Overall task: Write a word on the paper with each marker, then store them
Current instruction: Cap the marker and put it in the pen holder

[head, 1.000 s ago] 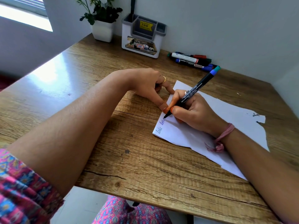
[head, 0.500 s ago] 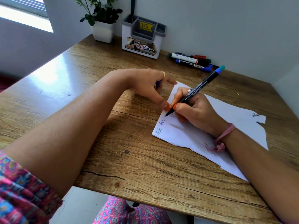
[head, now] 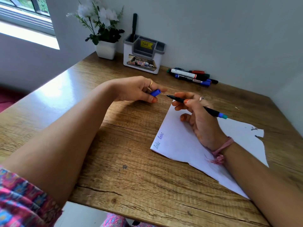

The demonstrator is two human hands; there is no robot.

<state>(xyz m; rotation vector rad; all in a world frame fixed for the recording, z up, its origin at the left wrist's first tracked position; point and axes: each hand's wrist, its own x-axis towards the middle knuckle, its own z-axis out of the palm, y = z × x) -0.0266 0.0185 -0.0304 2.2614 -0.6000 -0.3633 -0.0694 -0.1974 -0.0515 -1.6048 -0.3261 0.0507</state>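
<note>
Right hand (head: pixel 199 118) lifted off the paper (head: pixel 183 145); marker (head: pixel 196 106) no longer touched the sheet, swung from steep writing angle to near level, tip now pointing left at the left hand. Left hand (head: pixel 136 90) came off the paper edge, raised above the table (head: pixel 114 161), blue cap (head: pixel 155 92) now showing in its grip, just beside the tip. Second word showed uncovered on the paper. Camera tilted up.

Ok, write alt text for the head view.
Above a wooden desk, the left hand pinches a blue marker cap facing the tip of an uncapped black marker held by the right hand. Below lies torn white paper bearing two handwritten words.
</note>
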